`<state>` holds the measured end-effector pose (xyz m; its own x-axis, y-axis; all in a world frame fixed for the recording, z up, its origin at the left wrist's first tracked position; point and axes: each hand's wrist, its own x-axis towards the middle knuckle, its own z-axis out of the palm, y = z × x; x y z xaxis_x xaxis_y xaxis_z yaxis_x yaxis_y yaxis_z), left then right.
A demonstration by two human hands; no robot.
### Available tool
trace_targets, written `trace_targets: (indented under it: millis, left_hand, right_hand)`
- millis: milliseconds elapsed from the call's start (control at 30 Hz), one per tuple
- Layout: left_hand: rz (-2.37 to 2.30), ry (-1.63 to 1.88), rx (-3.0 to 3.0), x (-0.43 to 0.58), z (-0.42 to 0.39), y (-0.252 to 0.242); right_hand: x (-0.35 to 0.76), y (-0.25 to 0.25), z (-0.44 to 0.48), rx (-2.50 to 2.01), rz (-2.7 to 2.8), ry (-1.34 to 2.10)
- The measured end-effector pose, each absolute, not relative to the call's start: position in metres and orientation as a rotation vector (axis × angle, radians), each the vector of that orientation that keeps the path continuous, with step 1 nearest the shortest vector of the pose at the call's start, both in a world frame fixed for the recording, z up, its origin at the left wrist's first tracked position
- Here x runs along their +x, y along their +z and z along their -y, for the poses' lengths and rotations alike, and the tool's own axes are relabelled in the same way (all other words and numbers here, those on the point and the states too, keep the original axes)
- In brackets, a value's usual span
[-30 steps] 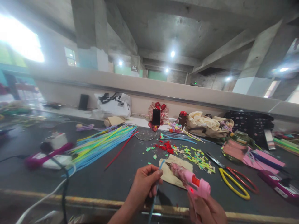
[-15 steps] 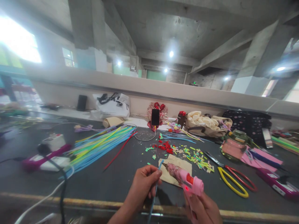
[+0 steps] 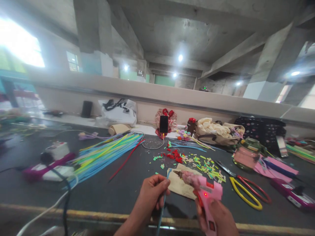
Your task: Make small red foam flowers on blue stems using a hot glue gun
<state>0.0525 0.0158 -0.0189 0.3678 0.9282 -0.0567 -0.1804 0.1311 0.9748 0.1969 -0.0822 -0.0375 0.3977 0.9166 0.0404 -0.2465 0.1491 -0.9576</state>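
Note:
My left hand (image 3: 150, 195) pinches a thin blue stick (image 3: 161, 206) that runs down past the table's front edge, its top end near the glue gun's nozzle. My right hand (image 3: 218, 218) grips a pink hot glue gun (image 3: 205, 193) with a red light on its side; the nozzle points left toward the stick's tip. Below the nozzle lies a brown piece of paper (image 3: 180, 185) on the dark table (image 3: 118, 190).
A fan of blue, green and yellow sticks (image 3: 103, 154) lies at the left with a red stick (image 3: 125, 160). Small coloured cuttings (image 3: 197, 162), yellow and red scissors (image 3: 243, 190), a jar (image 3: 246, 155), a phone (image 3: 163, 124), bags and a power strip (image 3: 52, 164) sit around.
The glue gun has turned in my right hand: its nozzle swung more level and leftward and the handle now points down. My left hand and the blue stick have barely moved.

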Motion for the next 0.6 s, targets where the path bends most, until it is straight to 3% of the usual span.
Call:
trace_targets:
  millis: [233, 600]
  left_hand:
    - [-0.827, 0.964, 1.140, 0.052, -0.021, -0.023]
    - [-0.830, 0.948, 1.139, 0.052, -0.020, -0.023]
  right_hand:
    - [0.200, -0.038, 0.076, -0.535, 0.487, 1.298]
    - [0.201, -0.026, 0.071, -0.461, 0.490, 1.336]
